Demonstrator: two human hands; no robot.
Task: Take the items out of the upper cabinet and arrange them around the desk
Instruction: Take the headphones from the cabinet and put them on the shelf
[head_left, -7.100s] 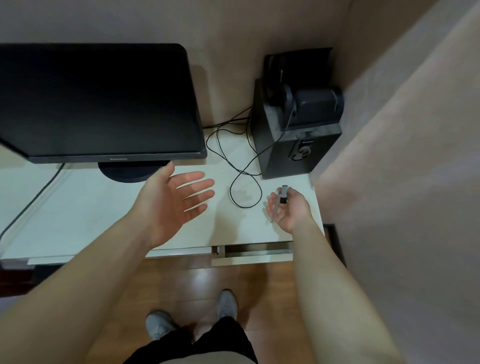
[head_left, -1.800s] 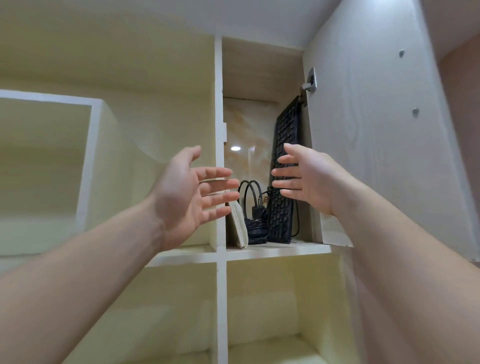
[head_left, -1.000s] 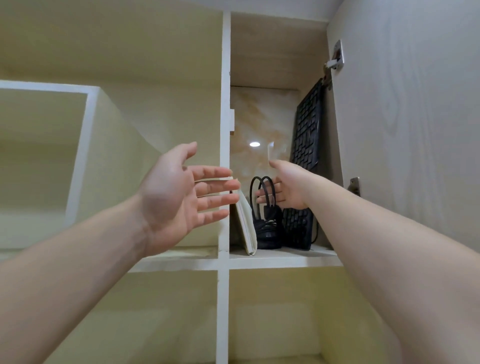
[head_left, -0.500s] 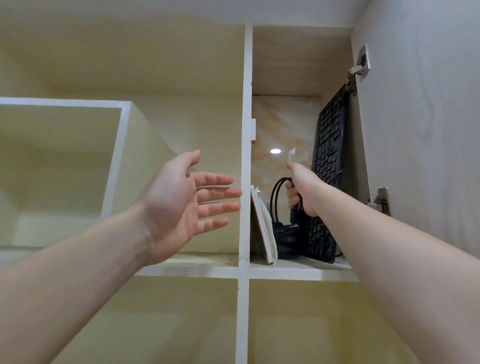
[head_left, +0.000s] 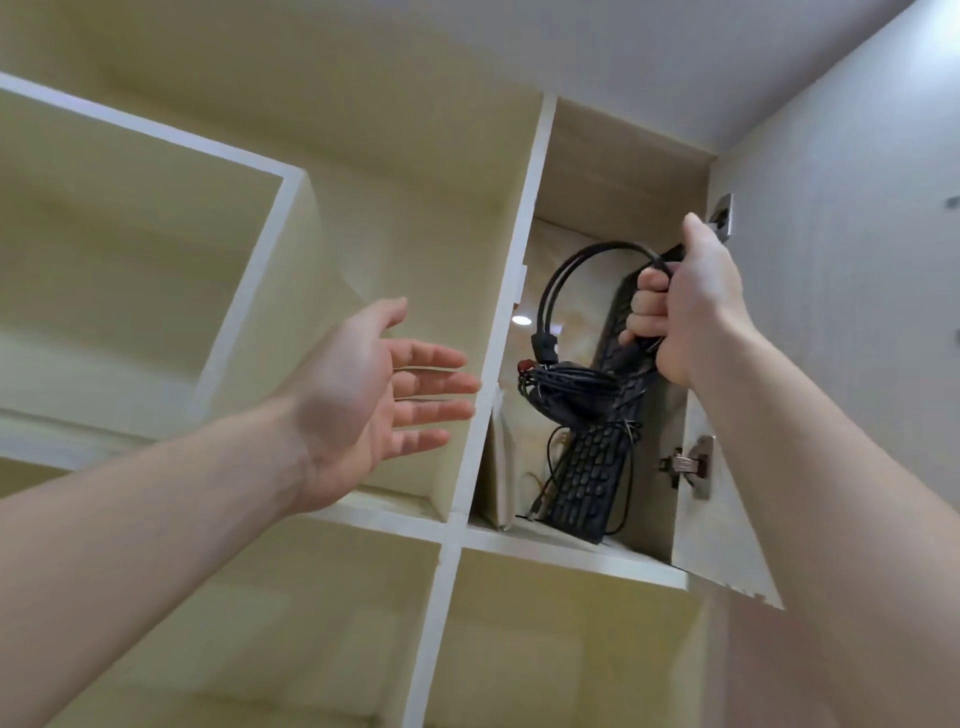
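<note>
My right hand grips a black headset by its band and holds it lifted inside the narrow upper cabinet compartment. The headset's coiled cable hangs bundled under it. Behind it a black keyboard stands on end, leaning against the compartment's right wall. A pale flat book-like item stands at the compartment's left side. My left hand hovers open, palm up and fingers spread, in front of the white divider, touching nothing.
The cabinet door stands swung open on the right, with metal hinges near my right forearm. A white vertical divider separates the compartment from wide cream shelves on the left. More shelf bays lie below.
My right hand has lifted the headset up off the shelf, cable dangling under it. The view tilted upward and rolled. My left hand stays open in front of the divider.
</note>
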